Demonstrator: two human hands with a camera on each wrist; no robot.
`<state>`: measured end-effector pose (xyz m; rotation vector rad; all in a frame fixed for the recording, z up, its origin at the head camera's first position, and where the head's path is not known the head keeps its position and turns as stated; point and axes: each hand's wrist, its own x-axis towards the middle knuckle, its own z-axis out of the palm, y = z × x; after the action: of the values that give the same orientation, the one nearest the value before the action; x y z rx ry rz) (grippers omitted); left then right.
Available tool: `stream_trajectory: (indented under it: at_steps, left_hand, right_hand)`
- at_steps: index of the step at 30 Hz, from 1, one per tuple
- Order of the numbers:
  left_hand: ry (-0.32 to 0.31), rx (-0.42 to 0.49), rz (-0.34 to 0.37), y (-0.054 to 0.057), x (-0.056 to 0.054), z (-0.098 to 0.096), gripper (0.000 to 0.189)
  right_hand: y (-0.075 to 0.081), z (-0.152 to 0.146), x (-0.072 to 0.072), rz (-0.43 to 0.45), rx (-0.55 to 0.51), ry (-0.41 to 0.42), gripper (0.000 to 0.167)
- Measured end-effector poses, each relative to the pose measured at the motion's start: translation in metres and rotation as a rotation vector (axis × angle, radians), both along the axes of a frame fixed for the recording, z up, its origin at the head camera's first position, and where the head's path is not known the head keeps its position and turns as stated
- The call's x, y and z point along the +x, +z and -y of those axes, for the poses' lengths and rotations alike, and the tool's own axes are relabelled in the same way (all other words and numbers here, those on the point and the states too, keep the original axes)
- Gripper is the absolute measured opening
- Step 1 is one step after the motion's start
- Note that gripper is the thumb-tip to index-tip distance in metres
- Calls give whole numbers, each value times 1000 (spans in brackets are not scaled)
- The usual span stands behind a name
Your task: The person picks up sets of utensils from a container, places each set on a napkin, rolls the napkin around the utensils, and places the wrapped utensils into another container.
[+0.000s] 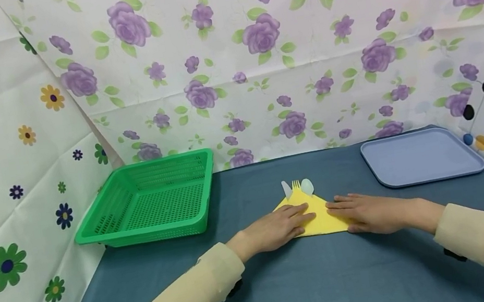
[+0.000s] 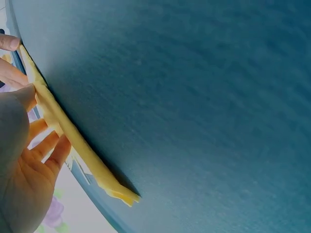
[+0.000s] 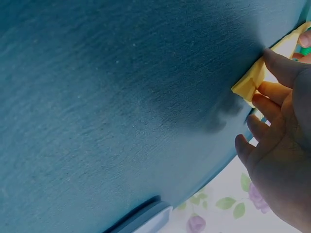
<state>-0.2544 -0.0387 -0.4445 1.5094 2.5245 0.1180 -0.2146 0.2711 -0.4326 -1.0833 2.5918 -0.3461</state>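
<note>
A yellow napkin (image 1: 324, 222), folded to a point at the back, lies on the blue-covered table. From its far end stick out a white plastic knife (image 1: 286, 188), a yellow fork (image 1: 296, 184) and a pale spoon (image 1: 307, 186); their lower parts are hidden by the cloth. My left hand (image 1: 278, 227) rests on the napkin's left half, fingers extended across it. At the right corner, my right hand (image 1: 370, 212) touches the cloth with outstretched fingers, its thumb by the front edge. In the right wrist view the folded napkin corner (image 3: 249, 85) shows beside the thumb and fingers.
A green plastic basket (image 1: 204, 215) stands at the back left of the table. At the back right lies a light blue tray (image 1: 427, 179). Flowered and dotted sheets hang behind and at both sides of the table.
</note>
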Motion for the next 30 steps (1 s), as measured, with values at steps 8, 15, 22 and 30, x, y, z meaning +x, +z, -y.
stream_trajectory:
  at_steps: [8,15,22,30]
  left_hand:
    - [-17,-21,-25,-1,1,0,52]
    - [3,-17,-17,-2,1,1,51]
    - [1,-19,-32,-3,1,1,52]
    - [1,-24,-42,-3,0,1,52]
  right_hand:
    - [-4,-2,0,-150,25,65,55]
    - [-6,-3,0,-363,-74,142,31]
    - [-8,-3,6,-320,-242,28,16]
    - [2,1,5,66,-503,-290,11]
